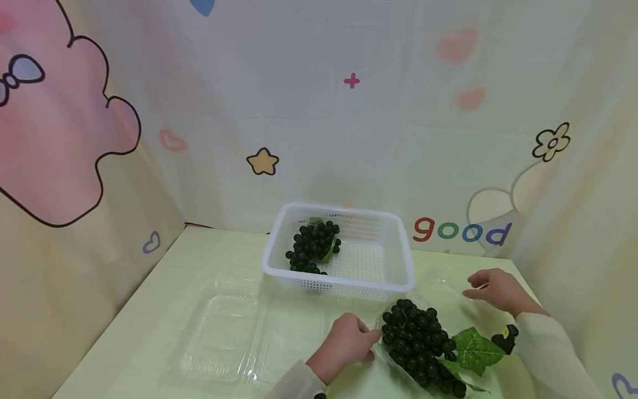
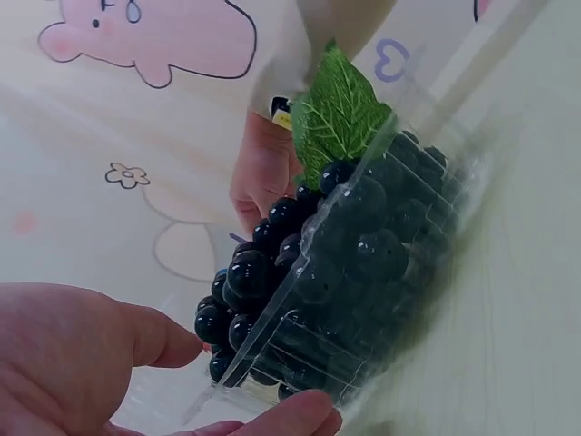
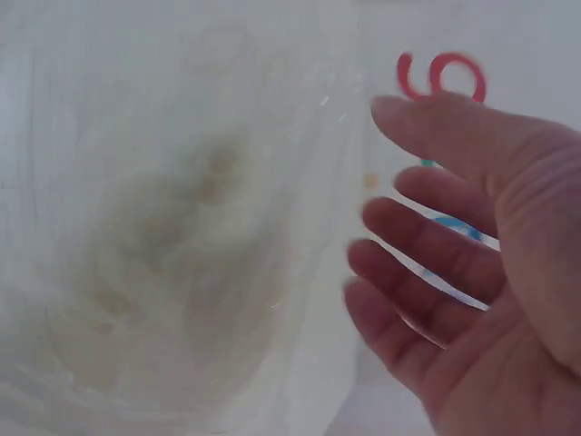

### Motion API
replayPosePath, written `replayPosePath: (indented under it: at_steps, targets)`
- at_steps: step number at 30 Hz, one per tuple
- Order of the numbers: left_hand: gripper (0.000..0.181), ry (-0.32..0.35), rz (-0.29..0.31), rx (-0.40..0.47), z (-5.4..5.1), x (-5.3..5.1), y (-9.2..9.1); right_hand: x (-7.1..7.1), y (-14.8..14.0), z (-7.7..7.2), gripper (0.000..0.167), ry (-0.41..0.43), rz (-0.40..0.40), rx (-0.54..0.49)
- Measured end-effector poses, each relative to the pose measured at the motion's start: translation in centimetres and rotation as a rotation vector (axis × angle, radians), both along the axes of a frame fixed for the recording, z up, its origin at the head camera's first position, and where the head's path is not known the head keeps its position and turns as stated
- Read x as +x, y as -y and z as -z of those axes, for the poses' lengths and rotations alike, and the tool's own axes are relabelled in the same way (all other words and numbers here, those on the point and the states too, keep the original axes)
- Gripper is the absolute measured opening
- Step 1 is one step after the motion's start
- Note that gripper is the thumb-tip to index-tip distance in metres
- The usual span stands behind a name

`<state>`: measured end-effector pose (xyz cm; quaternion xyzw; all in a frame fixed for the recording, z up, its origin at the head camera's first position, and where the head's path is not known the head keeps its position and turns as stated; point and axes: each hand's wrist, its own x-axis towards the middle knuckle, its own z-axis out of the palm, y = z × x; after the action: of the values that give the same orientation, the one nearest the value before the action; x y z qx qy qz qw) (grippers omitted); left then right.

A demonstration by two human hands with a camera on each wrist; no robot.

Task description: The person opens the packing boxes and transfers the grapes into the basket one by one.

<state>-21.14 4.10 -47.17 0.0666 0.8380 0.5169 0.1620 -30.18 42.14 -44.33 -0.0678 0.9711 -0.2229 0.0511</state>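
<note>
Dark grapes [image 1: 416,343] with green leaves [image 1: 476,350] lie in a clear plastic container [image 2: 363,272] at the front right. My left hand [image 1: 346,346] holds the container's left edge, with the thumb [image 2: 163,338] on the grape side and fingers [image 2: 295,416] against the outer wall. Behind and right of the grapes, my right hand [image 1: 500,291] is raised with its fingers apart, holding nothing. Clear plastic, seemingly the container's lid [image 3: 182,227], fills the left of the right wrist view, beside the fingertips of my right hand [image 3: 454,236].
A white perforated basket [image 1: 339,282] stands at the back middle, with more dark grapes [image 1: 314,244] in its left part. An opened clear container [image 1: 219,332] lies on the pale table [image 1: 144,327] at left. Behind the table hangs a patterned curtain [image 1: 309,100].
</note>
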Motion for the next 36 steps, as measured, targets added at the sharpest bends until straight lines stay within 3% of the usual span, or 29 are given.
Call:
replayPosePath:
  at_steps: [3,7,11,15,23,30,36]
  targets:
    - [0.040,0.058,-0.005,0.037,0.0,0.6,0.2,1.1,1.6,-1.2,0.049,0.064,-0.081,-0.069]
    - [0.040,0.174,0.032,0.107,0.2,1.4,0.1,2.8,3.5,-1.9,0.041,0.242,-0.188,-0.194]
    - [0.039,0.215,0.059,0.158,0.7,1.9,-0.3,4.0,5.0,-1.7,0.041,0.307,-0.284,-0.195]
    - [0.035,0.197,0.048,0.176,1.0,2.1,-0.5,4.7,5.6,-1.2,0.038,0.268,-0.318,-0.160]
    - [0.024,0.079,0.042,0.112,0.5,1.2,0.4,6.5,6.1,0.0,0.035,0.272,-0.296,-0.234]
    - [0.016,-0.048,0.049,-0.024,-0.1,-0.1,2.1,8.0,8.0,0.6,0.045,0.291,-0.214,-0.263]
    - [0.024,-0.066,0.057,-0.029,-0.3,-0.7,3.2,9.5,10.2,0.9,0.053,0.287,-0.128,-0.310]
